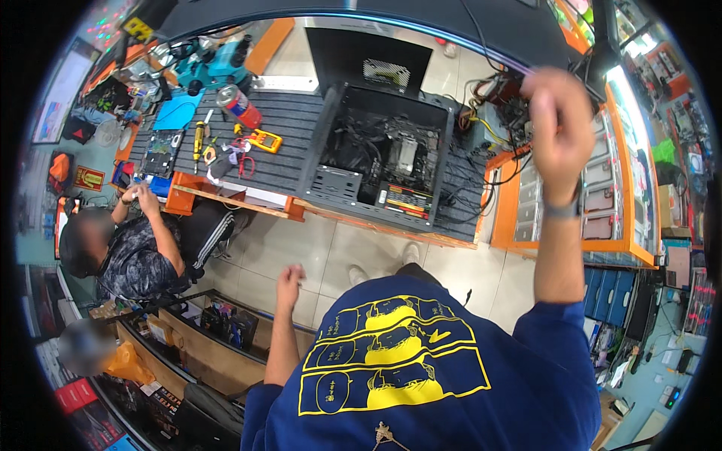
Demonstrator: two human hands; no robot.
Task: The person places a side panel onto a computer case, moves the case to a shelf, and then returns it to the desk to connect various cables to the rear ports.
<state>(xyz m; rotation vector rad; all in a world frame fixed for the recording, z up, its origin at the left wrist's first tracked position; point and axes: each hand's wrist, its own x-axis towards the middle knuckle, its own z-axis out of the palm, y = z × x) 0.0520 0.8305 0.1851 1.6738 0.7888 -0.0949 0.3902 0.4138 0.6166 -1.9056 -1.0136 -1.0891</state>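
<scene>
Grey ribbed matting [287,120] is covering the workbench, which is running along the far side of both hands. Left hand [289,284]: hanging below the bench edge, fingers loosely curled and apart from everything on the bench. Right hand [560,124]: being held up, fingers bent; whether they are gripping anything, I cannot tell.

Computer case [317,154], its top side open, is lying on the matting, ahead and to the right of the left hand, leftward of the right hand, and not touching the left. Inside it, dark cables [355,143] are bunching on one side, a silver component [406,154] is sitting beside them, and a labelled power supply [404,201] is filling the corner near the bench edge.

Beyond the left hand, a red-and-clear jar [239,107] is standing near a yellow multimeter [265,140] (jar contents are too small to make out). On the near side of the right hand, an orange-framed cabinet [594,252] is holding flat packs [599,199] in rows. Leftward of and nearer than the left hand, a partitioned counter [192,352] is containing small boxes [159,329].
</scene>
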